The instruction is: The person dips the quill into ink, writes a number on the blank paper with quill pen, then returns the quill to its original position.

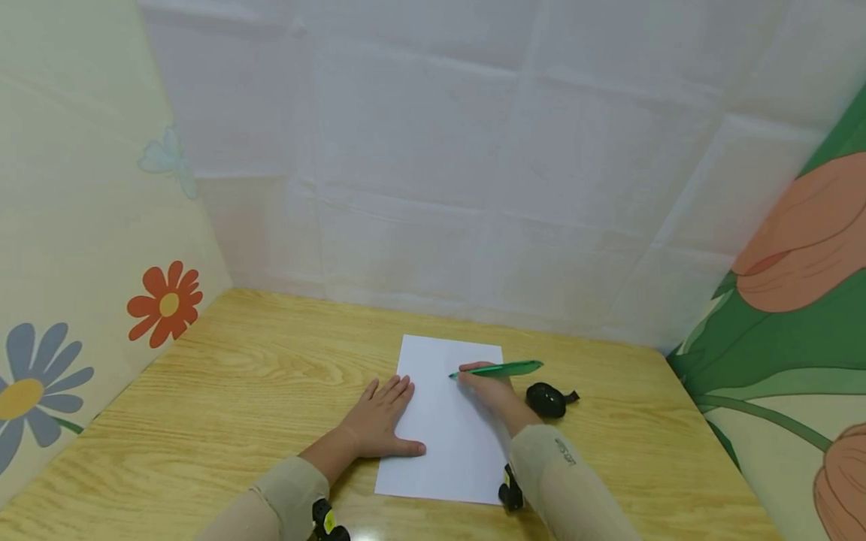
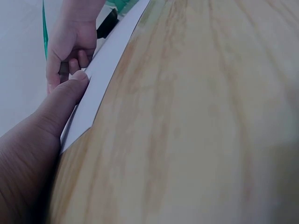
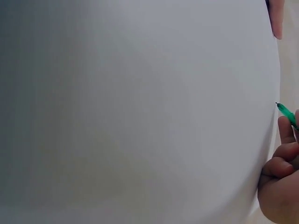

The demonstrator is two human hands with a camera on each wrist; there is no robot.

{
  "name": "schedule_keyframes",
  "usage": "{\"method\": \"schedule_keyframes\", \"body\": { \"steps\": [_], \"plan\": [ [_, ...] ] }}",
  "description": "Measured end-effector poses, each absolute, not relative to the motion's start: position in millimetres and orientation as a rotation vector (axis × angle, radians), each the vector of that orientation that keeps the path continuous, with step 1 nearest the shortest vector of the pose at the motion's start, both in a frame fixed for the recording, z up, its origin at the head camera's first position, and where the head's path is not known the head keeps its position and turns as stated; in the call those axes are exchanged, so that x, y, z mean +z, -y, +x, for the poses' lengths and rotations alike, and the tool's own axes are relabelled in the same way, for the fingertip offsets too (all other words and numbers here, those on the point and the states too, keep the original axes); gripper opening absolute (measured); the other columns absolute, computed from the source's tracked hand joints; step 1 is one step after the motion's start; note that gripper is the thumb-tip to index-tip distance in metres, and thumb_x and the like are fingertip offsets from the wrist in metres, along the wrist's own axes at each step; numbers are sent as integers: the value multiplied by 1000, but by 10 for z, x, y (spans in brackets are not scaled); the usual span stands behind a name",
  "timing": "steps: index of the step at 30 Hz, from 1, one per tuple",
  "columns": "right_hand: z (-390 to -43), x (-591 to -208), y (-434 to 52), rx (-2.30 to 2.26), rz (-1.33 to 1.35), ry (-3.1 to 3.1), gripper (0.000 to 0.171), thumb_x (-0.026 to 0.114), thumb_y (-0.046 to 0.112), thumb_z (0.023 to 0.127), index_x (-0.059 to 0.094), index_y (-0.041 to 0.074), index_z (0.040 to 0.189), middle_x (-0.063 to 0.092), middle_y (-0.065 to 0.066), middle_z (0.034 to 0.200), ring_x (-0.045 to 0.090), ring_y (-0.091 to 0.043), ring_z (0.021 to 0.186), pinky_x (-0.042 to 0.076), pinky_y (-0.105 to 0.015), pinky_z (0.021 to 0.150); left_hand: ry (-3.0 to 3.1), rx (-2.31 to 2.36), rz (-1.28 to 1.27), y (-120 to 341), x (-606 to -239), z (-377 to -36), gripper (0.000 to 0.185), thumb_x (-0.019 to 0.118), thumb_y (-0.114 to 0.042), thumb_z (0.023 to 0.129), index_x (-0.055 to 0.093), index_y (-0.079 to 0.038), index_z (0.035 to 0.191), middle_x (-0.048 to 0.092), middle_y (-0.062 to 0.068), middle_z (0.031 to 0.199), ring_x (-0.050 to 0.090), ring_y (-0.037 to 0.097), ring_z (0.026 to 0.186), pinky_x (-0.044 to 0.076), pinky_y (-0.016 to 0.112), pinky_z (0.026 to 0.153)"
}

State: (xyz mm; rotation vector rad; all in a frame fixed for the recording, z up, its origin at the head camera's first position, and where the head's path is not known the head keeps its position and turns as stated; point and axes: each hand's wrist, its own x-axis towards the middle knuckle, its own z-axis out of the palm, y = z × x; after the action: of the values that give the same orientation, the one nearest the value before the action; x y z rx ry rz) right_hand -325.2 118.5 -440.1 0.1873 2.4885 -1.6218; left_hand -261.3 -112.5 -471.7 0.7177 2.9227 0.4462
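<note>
On the wooden desk [image 1: 223, 391], near its middle, lies a blank white sheet of paper [image 1: 446, 443], its long edges running away from the person; the left hand [image 1: 379, 421] rests flat on the sheet's left edge, fingers straight and slightly spread, thumb stretched out along the paper, and the left wrist view shows that thumb pressing on the sheet's border; the right hand [image 1: 490, 391] sits on the upper right part of the sheet, its fingers curled and clamped on a green pen [image 1: 501, 369]; the pen lies nearly level in the head view, its tip pointing left and standing at or just above the paper, and whether it touches cannot be told; the right wrist view shows the pen's tip [image 3: 285, 109] against the white sheet beside the curled fingers [image 3: 282, 161]; just beside the right hand, on the desk off the paper's right edge, sits a small black object [image 1: 546, 399]; both forearms wear beige sleeves [image 1: 561, 481]; a white cloth backdrop [image 1: 473, 165] hangs behind the desk, with flowered panels [image 1: 81, 248] on either side.
</note>
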Motion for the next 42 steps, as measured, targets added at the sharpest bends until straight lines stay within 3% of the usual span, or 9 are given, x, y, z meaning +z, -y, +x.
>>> {"method": "schedule_keyframes", "body": {
  "steps": [42],
  "plan": [
    [-3326,-4541,-1208,-1548,172,-2469,20,75,23,84,76,15,102,74,-3,109,61,-27,118,45,-43,105,-2926,397,686,1099,-4676,-2601,111,55,-79,78,25,-5,155,21,10,164,15,28,153,9,56,122]
  ]
}}
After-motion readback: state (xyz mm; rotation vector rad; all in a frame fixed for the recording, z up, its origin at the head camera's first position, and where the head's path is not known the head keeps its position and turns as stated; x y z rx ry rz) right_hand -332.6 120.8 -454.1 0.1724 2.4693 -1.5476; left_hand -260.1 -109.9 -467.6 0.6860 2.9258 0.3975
